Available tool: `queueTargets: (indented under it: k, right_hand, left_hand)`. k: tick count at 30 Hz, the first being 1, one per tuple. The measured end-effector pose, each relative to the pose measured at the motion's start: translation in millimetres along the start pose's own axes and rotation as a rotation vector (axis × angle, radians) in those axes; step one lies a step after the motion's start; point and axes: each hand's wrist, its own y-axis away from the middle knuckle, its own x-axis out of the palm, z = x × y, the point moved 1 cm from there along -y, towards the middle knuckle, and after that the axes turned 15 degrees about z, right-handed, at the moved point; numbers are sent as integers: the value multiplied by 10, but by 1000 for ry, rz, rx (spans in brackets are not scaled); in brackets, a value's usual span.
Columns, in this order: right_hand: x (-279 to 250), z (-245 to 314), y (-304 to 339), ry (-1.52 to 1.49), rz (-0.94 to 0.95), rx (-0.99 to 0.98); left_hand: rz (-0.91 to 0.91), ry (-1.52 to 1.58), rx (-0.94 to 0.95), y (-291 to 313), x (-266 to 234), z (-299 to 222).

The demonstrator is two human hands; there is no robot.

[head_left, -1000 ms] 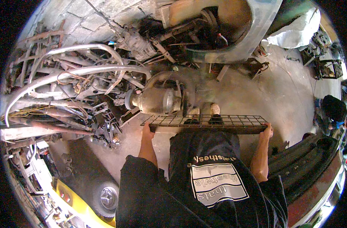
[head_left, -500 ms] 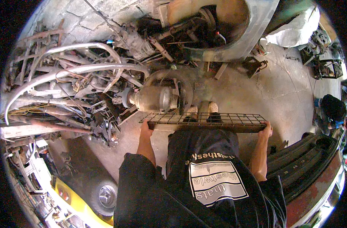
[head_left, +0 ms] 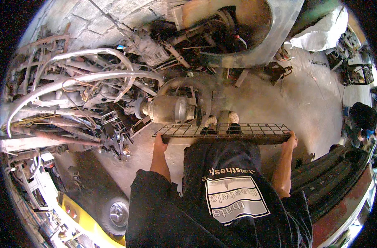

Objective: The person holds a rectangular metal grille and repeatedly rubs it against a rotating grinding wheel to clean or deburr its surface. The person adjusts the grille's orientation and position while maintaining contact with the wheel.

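Note:
A long, dark metal grille (head_left: pixel 225 131) with an open grid of bars stretches level across the front of my body. Its left end is in my left hand (head_left: pixel 160 140), the fingers wrapped round the edge. At the opposite end, my right hand (head_left: pixel 290 141) grips it in the same way. Just beyond the grille's left half is a dusty electric motor (head_left: pixel 172 109), with a round, blurred wheel (head_left: pixel 203 101) on its right side. My shoes (head_left: pixel 233 118) show partly through and past the bars.
Curved metal bars and scrap (head_left: pixel 85 78) pile up at left. A pale vehicle body panel (head_left: pixel 275 37) with a round opening stands ahead. A yellow car part (head_left: pixel 85 219) and a tyre (head_left: pixel 115 213) are lower left; a long black plastic part (head_left: pixel 329 177) lies right. Dusty concrete (head_left: pixel 308 95) spreads between.
The whole view has shifted very slightly. The grille stays level in both hands, almost unmoved, and the haze over the floor to the right looks a little different.

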Motion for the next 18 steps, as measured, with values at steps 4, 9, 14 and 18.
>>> queueTargets:
  k: [4,9,14,18]
  right_hand:
    - [-4,-72,-62,1,-69,-6]
    - [-13,-73,-106,23,-124,-6]
    - [-19,-64,-77,8,-75,42]
    - [-26,-72,-82,-56,14,53]
  left_hand:
    - [-12,-25,18,26,-57,-19]
    - [-30,16,-28,-11,-50,-6]
    - [-59,37,11,-1,-43,53]
    - [-153,-49,-25,42,-52,44]
